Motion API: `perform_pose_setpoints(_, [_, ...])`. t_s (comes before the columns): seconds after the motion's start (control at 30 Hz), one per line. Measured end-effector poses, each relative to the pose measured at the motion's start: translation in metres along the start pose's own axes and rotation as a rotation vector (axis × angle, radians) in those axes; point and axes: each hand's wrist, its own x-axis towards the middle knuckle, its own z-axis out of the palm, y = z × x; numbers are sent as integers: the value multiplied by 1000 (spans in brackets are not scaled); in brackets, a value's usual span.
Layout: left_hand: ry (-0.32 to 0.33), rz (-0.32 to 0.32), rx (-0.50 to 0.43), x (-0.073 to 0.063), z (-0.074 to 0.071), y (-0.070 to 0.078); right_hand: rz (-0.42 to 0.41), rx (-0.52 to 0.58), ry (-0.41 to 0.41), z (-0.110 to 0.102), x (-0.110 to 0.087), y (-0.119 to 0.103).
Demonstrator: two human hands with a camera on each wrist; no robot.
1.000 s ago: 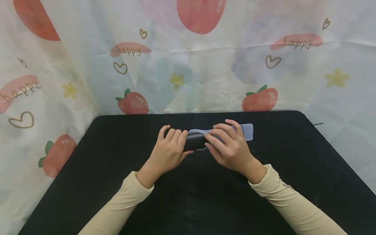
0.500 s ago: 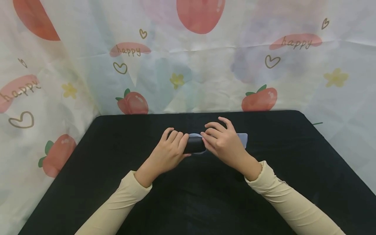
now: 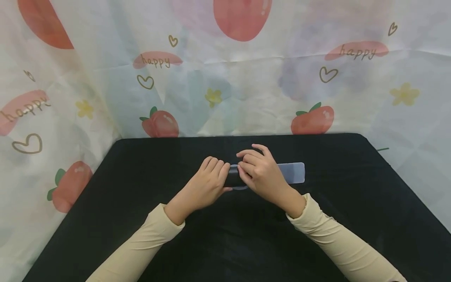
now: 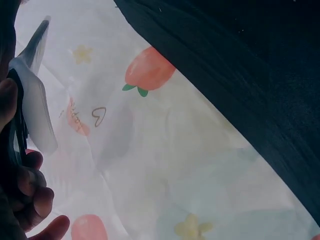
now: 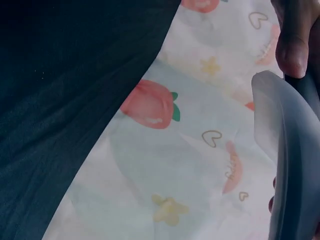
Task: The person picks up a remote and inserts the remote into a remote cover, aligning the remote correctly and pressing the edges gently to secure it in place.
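Above the dark tabletop, my left hand grips one end of a slim black object, bar-shaped, whose exact kind I cannot make out. Around its other part lies a translucent pale-blue sleeve, its flat round-cornered end sticking out to the right. My right hand pinches the sleeve and the black object between thumb and index finger, other fingers raised. From the left wrist, the sleeve looks bent, with a flap standing away. Up close in the right wrist view, the frosted sleeve curves beside the black object.
A black cloth covers the table under both hands. Behind and at the sides hangs a pale curtain printed with strawberries, hearts and flowers.
My right hand has slid left towards the left hand, so less of the black object shows between them. Both hands and the sleeve sit slightly lower in view.
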Motion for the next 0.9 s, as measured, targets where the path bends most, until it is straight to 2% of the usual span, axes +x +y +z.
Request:
perform_pose_setpoints(0.1, [6,-9,-2,2,-1,0,30,24,1,-2,1,1])
perform_pose_setpoints(0.27, [52,-64,16,5,-5,-3,56,25,-1,-11,2,5])
perform_pose_setpoints(0.5, [117,-109,42,5,-7,-8,25,-96,-163,-25,-11,15])
perform_pose_setpoints(0.57, [138,-118,39,4,-8,-9,14,-140,-184,-27,-15,19])
perform_pose_setpoints(0.73, [164,-139,37,2,-9,-10,17,-189,-138,-31,-20,28])
perform_pose_setpoints(0.9, [170,-150,19,1,-9,-9,15,-154,-81,-30,-19,28])
